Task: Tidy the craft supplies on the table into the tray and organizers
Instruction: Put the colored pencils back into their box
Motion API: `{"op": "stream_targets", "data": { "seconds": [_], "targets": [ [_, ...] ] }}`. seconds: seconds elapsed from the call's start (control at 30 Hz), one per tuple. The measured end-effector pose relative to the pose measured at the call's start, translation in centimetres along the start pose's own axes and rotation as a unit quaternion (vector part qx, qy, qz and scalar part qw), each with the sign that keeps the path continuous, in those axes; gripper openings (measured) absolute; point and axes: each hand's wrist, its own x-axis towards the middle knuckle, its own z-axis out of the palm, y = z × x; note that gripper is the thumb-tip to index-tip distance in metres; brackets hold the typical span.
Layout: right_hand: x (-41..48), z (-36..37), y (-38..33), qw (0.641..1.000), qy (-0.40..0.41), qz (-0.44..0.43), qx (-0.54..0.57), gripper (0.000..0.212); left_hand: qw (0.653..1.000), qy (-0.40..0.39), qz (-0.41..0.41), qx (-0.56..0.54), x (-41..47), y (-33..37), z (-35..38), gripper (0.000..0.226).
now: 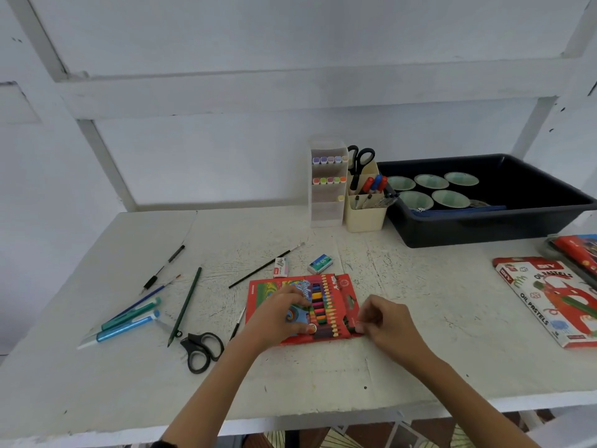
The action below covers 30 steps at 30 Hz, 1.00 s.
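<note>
Left hand (281,315) and right hand (384,320) hold the pencil box (342,286).
Pens (129,321) and scissors (202,350) lie loose at left. Left fingers (290,297) curl over the box to steady it; right fingers (365,322) pinch its flap, probably to close it. Free table (429,286) runs right to the pastels (555,299); tray (484,232) stands behind, near rim facing the box.

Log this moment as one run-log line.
left hand: grips red cardboard coloured-pencil box | right hand: pinches its right edge | black plastic tray: holds green bowls | black-handled scissors: on table
</note>
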Motion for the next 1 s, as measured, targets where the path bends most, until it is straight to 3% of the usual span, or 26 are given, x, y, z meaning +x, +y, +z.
{"op": "stream_targets", "data": {
  "seconds": [0.43,0.53,0.63,0.73,0.87,1.0],
  "targets": [
    [-1.3,1.2,-1.2,0.999,0.002,-0.014,0.035,0.038,0.999,0.028,0.016,0.007,0.1,-0.5,0.5,0.047],
    [-0.8,0.7,-1.6,0.999,-0.044,0.002,0.026,0.032,0.999,0.028,0.015,0.008,0.0,-0.7,0.5,0.048],
    [0.9,0.7,-3.0,1.000,-0.016,-0.010,-0.013,0.021,0.999,0.036,0.022,-0.004,-0.4,-0.9,0.6,0.044],
    [3.2,1.9,-5.9,0.999,-0.010,-0.044,-0.014,0.017,0.993,0.108,0.039,-0.019,-1.3,-1.3,0.5,0.028],
    [5.8,6.0,-10.3,0.991,-0.085,-0.104,-0.004,0.020,0.977,0.214,0.012,-0.015,-3.1,-3.7,-1.4,0.016],
    [7.9,12.3,-14.0,0.992,-0.106,-0.063,0.011,0.015,0.951,0.301,-0.065,-0.003,-6.1,-7.8,-5.0,0.016]
  ]
}}
